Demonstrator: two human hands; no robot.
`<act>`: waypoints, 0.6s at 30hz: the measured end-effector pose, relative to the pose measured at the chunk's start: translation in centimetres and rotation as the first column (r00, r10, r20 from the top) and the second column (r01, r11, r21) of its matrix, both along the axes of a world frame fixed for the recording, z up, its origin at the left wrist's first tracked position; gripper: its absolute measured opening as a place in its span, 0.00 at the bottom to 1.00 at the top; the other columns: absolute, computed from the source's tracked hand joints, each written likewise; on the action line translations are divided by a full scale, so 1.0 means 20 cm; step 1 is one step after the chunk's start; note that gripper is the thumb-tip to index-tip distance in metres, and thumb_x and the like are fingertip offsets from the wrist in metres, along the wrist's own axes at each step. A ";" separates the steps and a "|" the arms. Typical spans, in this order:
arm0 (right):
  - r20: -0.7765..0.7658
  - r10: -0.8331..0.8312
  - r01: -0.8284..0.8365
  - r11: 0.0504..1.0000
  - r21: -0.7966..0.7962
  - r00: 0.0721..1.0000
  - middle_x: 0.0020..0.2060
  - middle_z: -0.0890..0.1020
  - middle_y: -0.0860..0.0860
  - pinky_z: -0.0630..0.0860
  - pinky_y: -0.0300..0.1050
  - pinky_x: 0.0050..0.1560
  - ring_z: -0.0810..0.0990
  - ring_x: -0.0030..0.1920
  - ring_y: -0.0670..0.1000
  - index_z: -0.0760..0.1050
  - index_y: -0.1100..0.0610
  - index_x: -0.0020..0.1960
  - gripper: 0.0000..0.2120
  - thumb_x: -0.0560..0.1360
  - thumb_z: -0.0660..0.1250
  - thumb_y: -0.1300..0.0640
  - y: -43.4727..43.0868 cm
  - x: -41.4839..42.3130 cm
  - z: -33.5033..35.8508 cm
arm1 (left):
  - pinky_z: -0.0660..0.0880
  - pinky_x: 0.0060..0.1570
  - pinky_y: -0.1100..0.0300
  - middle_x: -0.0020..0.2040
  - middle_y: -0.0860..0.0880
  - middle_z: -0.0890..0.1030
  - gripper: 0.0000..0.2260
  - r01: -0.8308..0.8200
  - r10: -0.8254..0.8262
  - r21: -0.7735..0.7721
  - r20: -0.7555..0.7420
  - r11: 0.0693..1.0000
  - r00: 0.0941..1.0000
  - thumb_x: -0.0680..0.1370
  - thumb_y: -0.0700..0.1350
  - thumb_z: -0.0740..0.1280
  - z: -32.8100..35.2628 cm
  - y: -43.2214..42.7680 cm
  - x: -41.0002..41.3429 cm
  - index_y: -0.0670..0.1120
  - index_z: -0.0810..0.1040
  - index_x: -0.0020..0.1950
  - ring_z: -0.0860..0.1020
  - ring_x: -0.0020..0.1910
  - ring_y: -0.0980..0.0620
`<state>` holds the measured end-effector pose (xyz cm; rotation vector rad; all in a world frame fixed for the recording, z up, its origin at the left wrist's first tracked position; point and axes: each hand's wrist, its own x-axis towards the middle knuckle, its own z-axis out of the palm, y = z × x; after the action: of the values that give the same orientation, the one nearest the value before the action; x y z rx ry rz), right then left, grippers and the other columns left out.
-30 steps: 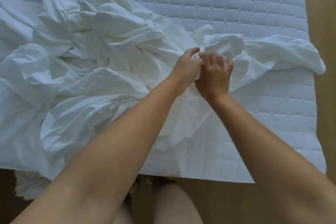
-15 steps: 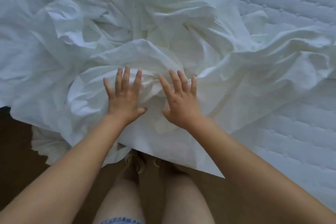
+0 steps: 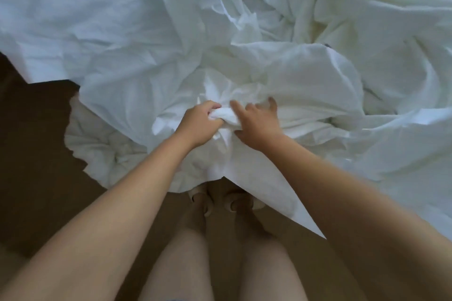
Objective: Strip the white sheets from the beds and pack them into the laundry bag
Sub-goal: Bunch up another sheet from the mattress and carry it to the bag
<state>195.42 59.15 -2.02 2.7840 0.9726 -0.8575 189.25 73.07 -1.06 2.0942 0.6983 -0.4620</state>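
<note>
Head view: sheet loose and bunched, not yet bagged.
My left hand (image 3: 199, 122) clenches a wad of the white sheet (image 3: 305, 76); my right hand (image 3: 256, 124), just beside it, lies spread-fingered on the cloth. The sheet heaps beyond both hands and spills onto the floor (image 3: 36, 154) to their left. No laundry bag in view; I judge packing outstanding.

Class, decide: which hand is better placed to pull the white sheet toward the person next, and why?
Left. The left hand has a grip on a bunched fold of the white sheet; the right hand rests open on it, fingers spread, holding nothing.
</note>
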 end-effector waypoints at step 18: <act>-0.534 -0.403 0.660 0.578 0.480 0.743 0.56 0.74 0.53 0.69 0.43 0.57 0.73 0.57 0.52 0.68 0.56 0.66 0.22 0.73 0.65 0.60 0.82 -0.40 0.31 | 0.70 0.47 0.58 0.46 0.47 0.78 0.02 -0.527 0.530 -0.181 -0.036 0.830 0.847 0.79 0.39 0.63 0.04 0.56 -0.50 0.44 0.75 0.48 0.77 0.47 0.50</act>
<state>187.36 75.58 4.18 3.7422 0.4427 -1.3938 179.18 84.33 -0.30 1.6326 1.1382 -0.1847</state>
